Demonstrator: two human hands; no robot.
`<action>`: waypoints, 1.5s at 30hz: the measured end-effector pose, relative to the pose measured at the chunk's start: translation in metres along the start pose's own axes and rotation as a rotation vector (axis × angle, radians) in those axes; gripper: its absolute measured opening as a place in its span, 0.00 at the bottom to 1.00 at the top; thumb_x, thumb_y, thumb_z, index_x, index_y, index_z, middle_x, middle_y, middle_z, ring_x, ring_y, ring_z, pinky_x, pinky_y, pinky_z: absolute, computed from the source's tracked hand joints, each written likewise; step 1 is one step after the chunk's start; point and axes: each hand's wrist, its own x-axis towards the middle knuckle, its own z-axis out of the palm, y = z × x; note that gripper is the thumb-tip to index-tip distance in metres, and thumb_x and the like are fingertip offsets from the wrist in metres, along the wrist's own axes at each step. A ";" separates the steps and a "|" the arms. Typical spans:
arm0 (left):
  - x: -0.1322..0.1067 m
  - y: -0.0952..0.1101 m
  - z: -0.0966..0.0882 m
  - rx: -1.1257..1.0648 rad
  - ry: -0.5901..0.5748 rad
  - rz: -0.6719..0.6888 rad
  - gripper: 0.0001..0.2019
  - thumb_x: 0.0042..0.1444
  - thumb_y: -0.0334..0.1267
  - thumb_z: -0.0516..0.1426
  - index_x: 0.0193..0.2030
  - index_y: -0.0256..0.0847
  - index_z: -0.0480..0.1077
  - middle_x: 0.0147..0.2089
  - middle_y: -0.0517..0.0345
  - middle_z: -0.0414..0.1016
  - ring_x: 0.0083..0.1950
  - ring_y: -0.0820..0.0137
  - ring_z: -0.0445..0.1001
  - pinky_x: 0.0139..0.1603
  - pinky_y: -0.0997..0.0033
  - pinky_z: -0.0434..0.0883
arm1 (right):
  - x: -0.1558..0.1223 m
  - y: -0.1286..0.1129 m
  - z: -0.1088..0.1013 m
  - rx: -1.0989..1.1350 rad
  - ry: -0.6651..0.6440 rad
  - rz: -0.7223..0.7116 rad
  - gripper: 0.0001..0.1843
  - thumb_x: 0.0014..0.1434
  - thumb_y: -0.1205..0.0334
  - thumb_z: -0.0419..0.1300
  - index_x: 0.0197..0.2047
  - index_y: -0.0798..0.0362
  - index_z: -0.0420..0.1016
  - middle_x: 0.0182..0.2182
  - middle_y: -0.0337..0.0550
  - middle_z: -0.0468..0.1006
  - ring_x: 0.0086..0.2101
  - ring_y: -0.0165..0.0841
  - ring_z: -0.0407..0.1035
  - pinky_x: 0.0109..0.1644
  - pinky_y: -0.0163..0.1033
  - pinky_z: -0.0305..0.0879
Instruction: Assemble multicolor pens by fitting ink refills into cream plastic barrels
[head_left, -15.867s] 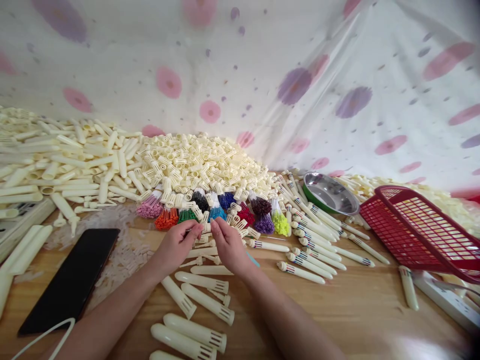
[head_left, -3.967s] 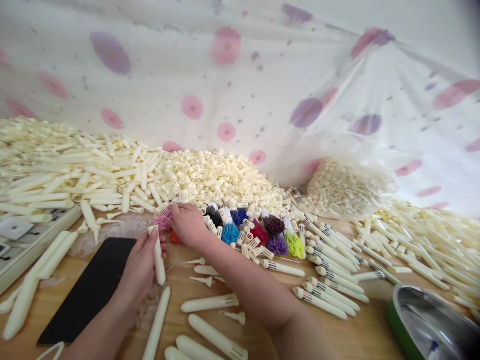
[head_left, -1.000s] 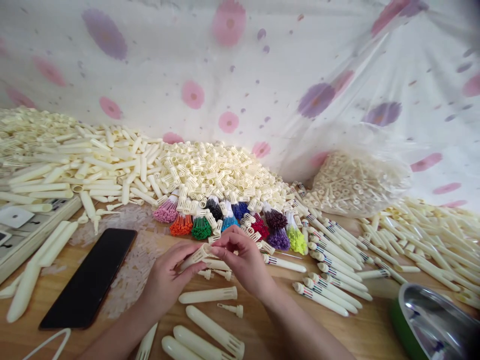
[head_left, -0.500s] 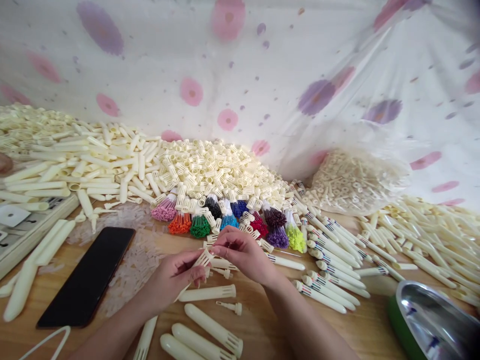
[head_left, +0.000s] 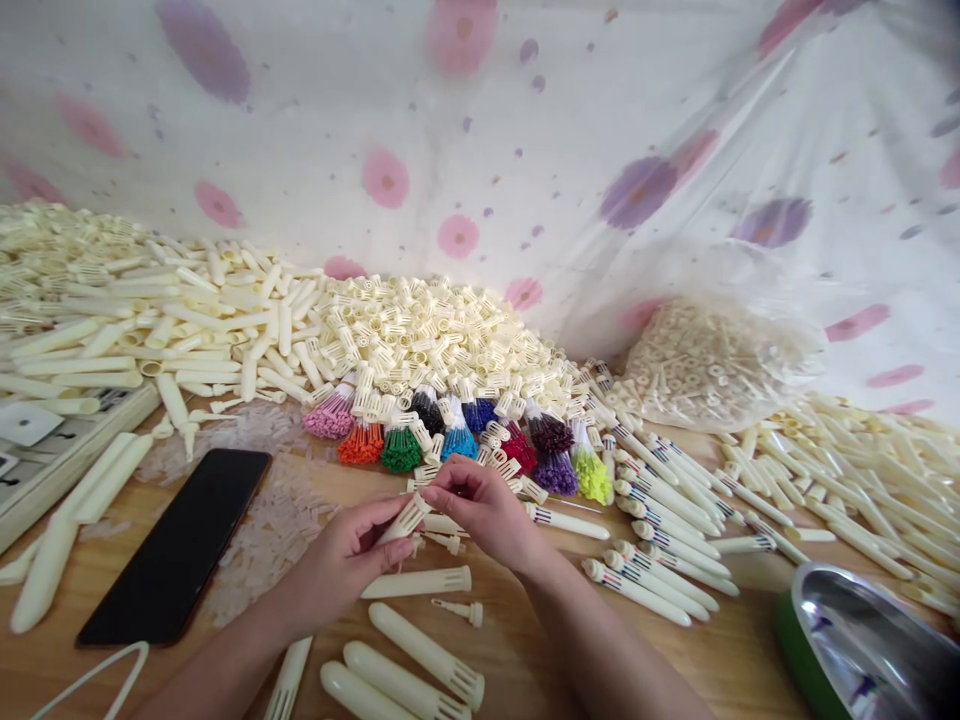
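Observation:
My left hand (head_left: pixel 346 560) is closed round a cream pen barrel (head_left: pixel 403 518), slotted end up and to the right. My right hand (head_left: pixel 484 512) pinches at that slotted end; what its fingertips hold is too small to make out. Just beyond the hands lie bundles of coloured refills (head_left: pixel 450 440): pink, orange, green, black, blue, red, purple, yellow-green. Loose cream barrels (head_left: pixel 417 582) lie on the wooden table below my hands.
Heaps of cream barrels (head_left: pixel 127 320) and slotted caps (head_left: pixel 427 335) fill the back. Assembled pens (head_left: pixel 660 540) lie in a row at right, beside a bag of small parts (head_left: pixel 712 365). A black phone (head_left: pixel 176 545) lies at left, a steel bowl (head_left: pixel 862 640) at lower right.
Four seconds ago my right hand reached into the refill bundles while my left held a barrel upright. Both hands now meet at the barrel's slotted end and have barely moved in the last second.

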 end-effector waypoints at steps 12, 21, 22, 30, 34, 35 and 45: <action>0.001 -0.005 0.002 0.042 0.121 0.030 0.19 0.51 0.35 0.58 0.51 0.42 0.71 0.50 0.52 0.75 0.51 0.61 0.71 0.53 0.63 0.67 | 0.000 -0.003 0.001 -0.073 -0.005 0.012 0.10 0.54 0.60 0.58 0.24 0.56 0.71 0.25 0.36 0.63 0.27 0.26 0.59 0.32 0.33 0.55; 0.002 -0.012 0.001 0.078 0.117 0.043 0.19 0.51 0.34 0.58 0.51 0.41 0.71 0.51 0.51 0.75 0.52 0.59 0.71 0.53 0.61 0.67 | -0.012 -0.019 -0.009 -0.293 -0.178 -0.077 0.12 0.60 0.62 0.53 0.28 0.55 0.73 0.28 0.38 0.66 0.31 0.27 0.62 0.35 0.33 0.57; 0.002 -0.011 0.000 0.079 0.114 0.048 0.19 0.51 0.35 0.58 0.52 0.41 0.71 0.52 0.51 0.74 0.52 0.60 0.71 0.54 0.61 0.66 | -0.014 -0.020 -0.011 -0.290 -0.193 -0.086 0.11 0.60 0.63 0.53 0.31 0.55 0.74 0.29 0.39 0.67 0.32 0.27 0.62 0.35 0.33 0.57; 0.001 -0.009 0.002 0.104 0.130 0.037 0.19 0.50 0.35 0.58 0.50 0.39 0.71 0.51 0.49 0.74 0.52 0.60 0.71 0.53 0.63 0.67 | -0.013 -0.012 -0.010 -0.203 -0.171 -0.038 0.03 0.53 0.67 0.59 0.33 0.56 0.73 0.29 0.36 0.64 0.28 0.24 0.59 0.31 0.30 0.57; 0.002 -0.010 0.002 0.085 0.170 0.023 0.19 0.50 0.37 0.59 0.50 0.39 0.71 0.51 0.50 0.74 0.53 0.60 0.70 0.55 0.62 0.65 | -0.010 -0.011 -0.010 -0.155 -0.128 -0.024 0.05 0.52 0.64 0.60 0.33 0.55 0.74 0.29 0.37 0.65 0.26 0.24 0.60 0.29 0.31 0.57; 0.003 -0.011 0.001 0.073 0.190 0.017 0.19 0.49 0.37 0.59 0.50 0.39 0.71 0.52 0.50 0.74 0.53 0.60 0.70 0.55 0.61 0.65 | -0.009 -0.010 -0.011 -0.145 -0.119 -0.026 0.06 0.52 0.63 0.60 0.34 0.55 0.75 0.29 0.37 0.66 0.27 0.24 0.61 0.29 0.31 0.57; 0.009 -0.009 -0.014 -0.263 0.826 0.036 0.17 0.46 0.48 0.61 0.41 0.43 0.70 0.32 0.64 0.74 0.32 0.73 0.72 0.35 0.76 0.69 | 0.038 0.008 0.019 -0.690 0.100 -0.433 0.08 0.59 0.65 0.54 0.39 0.52 0.74 0.35 0.45 0.76 0.37 0.34 0.65 0.42 0.38 0.62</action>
